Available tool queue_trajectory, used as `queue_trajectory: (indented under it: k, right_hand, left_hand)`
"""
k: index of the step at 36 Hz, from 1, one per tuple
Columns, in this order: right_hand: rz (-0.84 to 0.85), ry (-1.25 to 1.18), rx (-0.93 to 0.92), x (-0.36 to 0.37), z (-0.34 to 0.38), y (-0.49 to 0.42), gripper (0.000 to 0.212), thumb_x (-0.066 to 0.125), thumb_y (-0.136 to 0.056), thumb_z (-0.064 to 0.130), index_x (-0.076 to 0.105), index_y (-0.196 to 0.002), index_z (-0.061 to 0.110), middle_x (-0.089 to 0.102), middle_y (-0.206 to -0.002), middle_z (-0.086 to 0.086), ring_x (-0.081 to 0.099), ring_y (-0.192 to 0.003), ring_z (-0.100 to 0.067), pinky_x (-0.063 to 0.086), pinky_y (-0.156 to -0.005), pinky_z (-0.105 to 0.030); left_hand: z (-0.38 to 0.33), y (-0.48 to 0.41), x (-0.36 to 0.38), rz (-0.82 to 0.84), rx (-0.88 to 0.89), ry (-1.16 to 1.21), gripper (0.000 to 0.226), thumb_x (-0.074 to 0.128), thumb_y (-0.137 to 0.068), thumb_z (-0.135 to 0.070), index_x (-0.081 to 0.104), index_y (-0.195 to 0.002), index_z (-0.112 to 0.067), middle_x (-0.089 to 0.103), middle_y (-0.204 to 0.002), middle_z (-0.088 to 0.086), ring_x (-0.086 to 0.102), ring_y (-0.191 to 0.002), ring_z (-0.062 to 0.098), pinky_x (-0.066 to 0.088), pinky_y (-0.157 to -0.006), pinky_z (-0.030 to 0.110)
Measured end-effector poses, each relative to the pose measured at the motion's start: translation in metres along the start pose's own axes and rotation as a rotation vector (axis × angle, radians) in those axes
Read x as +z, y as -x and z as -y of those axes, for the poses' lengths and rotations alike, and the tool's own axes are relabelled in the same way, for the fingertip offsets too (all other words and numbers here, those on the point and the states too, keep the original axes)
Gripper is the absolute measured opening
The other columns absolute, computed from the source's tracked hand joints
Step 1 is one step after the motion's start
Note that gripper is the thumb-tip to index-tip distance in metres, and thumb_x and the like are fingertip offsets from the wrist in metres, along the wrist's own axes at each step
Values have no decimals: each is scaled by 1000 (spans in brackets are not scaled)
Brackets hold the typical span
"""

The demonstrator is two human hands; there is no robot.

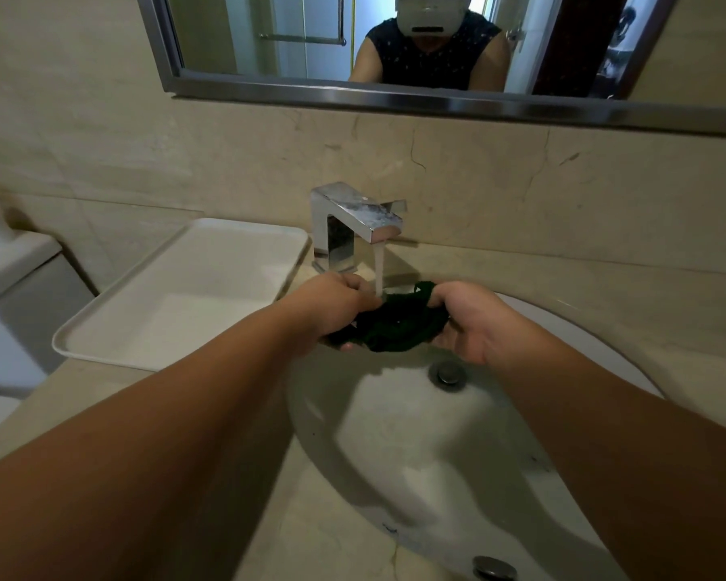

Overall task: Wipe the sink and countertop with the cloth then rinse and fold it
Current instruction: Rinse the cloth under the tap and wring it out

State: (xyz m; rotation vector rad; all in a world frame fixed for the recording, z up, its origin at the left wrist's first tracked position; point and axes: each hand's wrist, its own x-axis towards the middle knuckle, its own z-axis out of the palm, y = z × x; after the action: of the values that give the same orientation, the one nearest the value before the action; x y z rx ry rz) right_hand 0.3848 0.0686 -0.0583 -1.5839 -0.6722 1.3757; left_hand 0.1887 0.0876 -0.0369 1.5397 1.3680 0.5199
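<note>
Two sets of fingers (355,287) close on a dark green cloth (395,325), bunched between them directly under the running stream of water (379,268). The left hand (336,306) pinches one end with knuckles up, while the right hand (468,320) curls around the other end from below, so the middle of the fabric sags into the flow, apparently to let the water soak through it. Both hands hover over the back of the white sink (416,434), above the drain (447,374), a placement that keeps runoff inside the basin and off the beige stone table (114,396). Water pours from a square chrome faucet (355,226) mounted behind the basin. An empty white tray (177,299) sits on the table just left of the faucet, well clear of the splash. Above, a framed mirror (395,94) reflects the person leaning in. Judging by the running tap, the rinsing step is in hand, with folding yet to come.
</note>
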Motion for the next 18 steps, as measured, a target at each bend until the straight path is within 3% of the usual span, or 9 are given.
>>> queue_trajectory:
  k: [3, 5, 7, 10, 13, 15, 18]
  right_hand:
    - [4, -2, -6, -4, -1, 2, 35, 47, -81, 2, 62, -112, 5, 69, -106, -16, 71, -92, -31, 60, -69, -38]
    - [0, -7, -21, -7, -1, 4, 33, 48, -78, 3, 61, -108, 6, 68, -98, -15, 71, -88, -31, 63, -77, -42]
    - [-3, 39, -52, -12, 1, 7, 22, 50, -82, 5, 60, -102, 6, 63, -91, -15, 67, -85, -32, 59, -94, -48]
    - [-6, 175, -55, -19, 1, 9, 24, 55, -83, 14, 64, -102, 2, 62, -90, -18, 63, -82, -34, 56, -90, -51]
    - [78, 263, 10, -23, -1, 8, 38, 61, -82, 25, 71, -111, 3, 69, -89, -20, 66, -80, -36, 55, -79, -48]
    - [134, 317, 50, -26, -4, 6, 42, 68, -81, 34, 72, -113, 6, 73, -93, -20, 69, -86, -37, 56, -84, -50]
    - [240, 377, 27, -31, -11, 2, 38, 72, -91, 35, 71, -118, 9, 78, -104, -17, 74, -98, -35, 58, -92, -48]
  left_hand:
    - [-10, -1, 2, -39, 65, -288, 19, 59, -107, -27, 71, -107, -12, 65, -88, 6, 70, -65, 26, 61, -49, 34]
    - [-17, -2, 5, -75, 123, -478, 21, 52, -109, -25, 68, -105, -12, 67, -89, 5, 72, -69, 26, 63, -55, 39]
    - [-23, -7, 8, -100, 106, -576, 21, 50, -109, -22, 66, -110, -9, 72, -99, 12, 76, -75, 29, 65, -66, 43]
    - [-28, -11, 11, -64, 0, -610, 17, 56, -106, -14, 62, -119, -5, 73, -109, 18, 78, -93, 35, 65, -85, 51]
    - [-24, -11, 11, -135, 110, -401, 15, 52, -107, -13, 61, -113, -3, 74, -100, 17, 76, -85, 29, 63, -65, 37]
    - [-20, -10, 12, -140, 112, -104, 19, 44, -111, -14, 61, -109, -6, 71, -93, 19, 69, -76, 28, 49, -52, 30]
    - [-15, -13, 11, -137, 88, 225, 28, 40, -112, -21, 62, -119, -6, 69, -82, 14, 59, -58, 20, 38, -49, 26]
